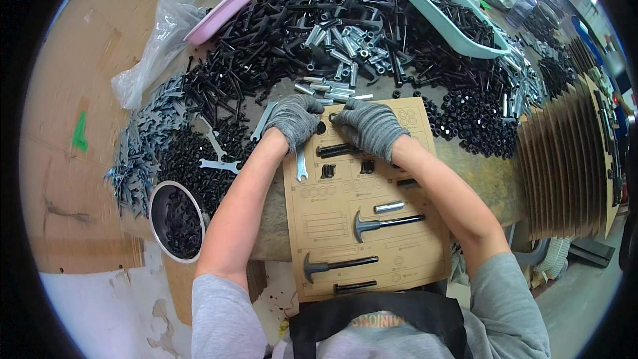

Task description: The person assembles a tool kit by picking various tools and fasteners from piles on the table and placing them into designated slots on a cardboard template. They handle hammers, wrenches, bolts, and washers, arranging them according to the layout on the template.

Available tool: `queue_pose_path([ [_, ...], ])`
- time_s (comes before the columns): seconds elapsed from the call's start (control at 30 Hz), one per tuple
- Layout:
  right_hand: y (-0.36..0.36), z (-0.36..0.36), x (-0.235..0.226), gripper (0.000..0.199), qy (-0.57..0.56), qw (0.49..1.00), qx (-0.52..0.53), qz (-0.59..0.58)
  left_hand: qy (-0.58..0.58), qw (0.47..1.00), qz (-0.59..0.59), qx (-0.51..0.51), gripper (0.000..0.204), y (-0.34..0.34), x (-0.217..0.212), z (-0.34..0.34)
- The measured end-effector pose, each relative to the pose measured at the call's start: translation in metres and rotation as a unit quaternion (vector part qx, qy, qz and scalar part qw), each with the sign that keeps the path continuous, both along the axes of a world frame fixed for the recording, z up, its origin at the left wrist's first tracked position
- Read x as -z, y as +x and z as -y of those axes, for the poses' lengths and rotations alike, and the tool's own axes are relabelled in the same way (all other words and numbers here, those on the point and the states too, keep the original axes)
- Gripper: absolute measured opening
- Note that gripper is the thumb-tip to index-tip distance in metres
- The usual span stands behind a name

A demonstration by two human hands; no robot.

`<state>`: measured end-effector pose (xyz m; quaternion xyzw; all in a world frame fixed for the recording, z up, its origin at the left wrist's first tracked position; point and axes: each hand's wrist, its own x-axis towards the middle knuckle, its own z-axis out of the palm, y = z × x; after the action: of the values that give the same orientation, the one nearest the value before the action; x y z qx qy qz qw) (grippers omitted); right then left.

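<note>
A printed brown card (435, 259) is laid on the worktop (485, 179), and both gloved hands are held over its far end. The left hand (296, 121) is curled beside a small black nut (321, 128), its fingers bent; whether anything is gripped cannot be told. A black ring (332, 118) is met by the bent fingertips of the right hand (373, 127), though a firm pinch cannot be made out. Nearer the body, a silver sleeve (389, 207) is set above a T-headed black rod (392, 223)
</note>
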<state>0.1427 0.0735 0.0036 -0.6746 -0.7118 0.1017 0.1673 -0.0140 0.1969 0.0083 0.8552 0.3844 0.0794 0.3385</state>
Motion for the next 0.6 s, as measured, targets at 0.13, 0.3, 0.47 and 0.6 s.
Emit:
queue_pose_path([
  [0.13, 0.005, 0.007, 0.002, 0.02, 0.012, 1.0, -0.008, 0.001, 0.018, 0.997, -0.07, 0.028, 0.032, 0.001, -0.018, 0.009],
  [0.3, -0.001, -0.015, 0.002, 0.024, -0.003, 0.999, 0.043, -0.017, 0.008, 0.998, -0.06, 0.028, 0.033, 0.002, -0.001, 0.0],
  [0.47, -0.001, -0.024, 0.001, 0.026, -0.062, 0.995, 0.073, -0.017, 0.02, 0.998, -0.061, 0.021, 0.029, 0.004, -0.002, -0.005],
  [0.6, 0.007, -0.016, 0.001, 0.025, -0.074, 0.985, 0.09, -0.13, 0.027, 0.998, -0.043, 0.024, 0.026, 0.005, 0.0, -0.008],
])
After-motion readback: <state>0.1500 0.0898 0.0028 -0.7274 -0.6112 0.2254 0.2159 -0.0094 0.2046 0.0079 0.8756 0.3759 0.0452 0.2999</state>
